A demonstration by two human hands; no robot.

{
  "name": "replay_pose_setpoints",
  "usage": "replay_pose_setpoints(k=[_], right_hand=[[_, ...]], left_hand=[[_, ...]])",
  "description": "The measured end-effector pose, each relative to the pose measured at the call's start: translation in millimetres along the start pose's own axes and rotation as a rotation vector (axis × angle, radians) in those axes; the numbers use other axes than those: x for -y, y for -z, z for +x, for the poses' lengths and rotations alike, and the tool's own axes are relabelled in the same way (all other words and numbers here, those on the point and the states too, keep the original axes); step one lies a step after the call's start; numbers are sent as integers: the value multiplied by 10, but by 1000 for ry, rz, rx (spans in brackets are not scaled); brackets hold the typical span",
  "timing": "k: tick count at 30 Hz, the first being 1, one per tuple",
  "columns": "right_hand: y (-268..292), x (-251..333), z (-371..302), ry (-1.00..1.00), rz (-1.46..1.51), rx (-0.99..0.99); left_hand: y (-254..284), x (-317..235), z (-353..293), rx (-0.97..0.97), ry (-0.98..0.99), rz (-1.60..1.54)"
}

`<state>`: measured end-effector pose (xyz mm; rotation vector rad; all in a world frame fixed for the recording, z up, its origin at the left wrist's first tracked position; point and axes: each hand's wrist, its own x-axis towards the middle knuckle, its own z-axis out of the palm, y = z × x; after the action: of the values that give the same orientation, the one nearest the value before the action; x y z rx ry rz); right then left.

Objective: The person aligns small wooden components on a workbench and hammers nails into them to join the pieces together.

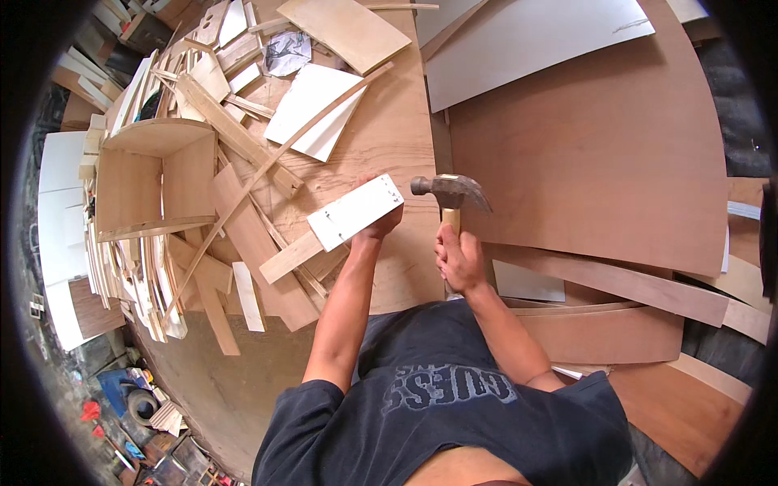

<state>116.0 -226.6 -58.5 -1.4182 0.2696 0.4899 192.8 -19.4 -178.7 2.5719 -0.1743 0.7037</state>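
Right hand (460, 261) wrapped fully around the wooden handle of a claw hammer (448, 194), fingers closed with no gap; the grip sits low on the handle, a hold that judged from the pose gives swing and leverage, and the steel head stands raised just right of the workpiece with its striking face turned left toward it. Left hand (381, 224) closed on the near end of a small white board (355, 212), thumb and fingers pinching its edge from below, apparently to steady it; the board lies tilted across a narrow wooden strip (290, 256) and shows small dark marks near both ends, which may be nails or holes, too small to tell. Both pieces rest on a large plywood sheet (389, 138) serving as the bench top. Left of the hands a loose pile of wood offcuts (203, 267) spreads across the surface, with an open plywood box (158, 174) standing among them and a long thin slat (275, 162) lying diagonally over the heap. Further up lie a white panel (312, 109) and a pale plywood square (348, 31). To the right, a broad brown board (592, 154) and stacked curved sheets (616, 324) are kept apart from the working area
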Motion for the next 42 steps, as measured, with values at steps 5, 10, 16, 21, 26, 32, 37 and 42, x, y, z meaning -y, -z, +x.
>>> replay_pose_setpoints(k=[5,10,16,21,26,32,37,42], right_hand=[[8,29,134,-11,-330,-25],[10,-234,159,-90,-278,48],[-108,203,36,-75,-74,-36],[-116,247,123,-80,-288,2],[-91,63,236,-10,-417,-55],[-113,313,200,-103,-330,-84],[-110,223,275,41,-414,13],[-116,161,308,10,-354,-31]], left_hand=[[15,34,-46,119,16,30],[-64,14,-47,143,-13,105],[38,25,-47,57,16,-48],[56,31,-26,155,63,-18],[10,11,-56,100,11,15],[69,18,40,93,-15,-54],[31,107,-69,141,31,45],[-5,26,-29,6,-33,-8]])
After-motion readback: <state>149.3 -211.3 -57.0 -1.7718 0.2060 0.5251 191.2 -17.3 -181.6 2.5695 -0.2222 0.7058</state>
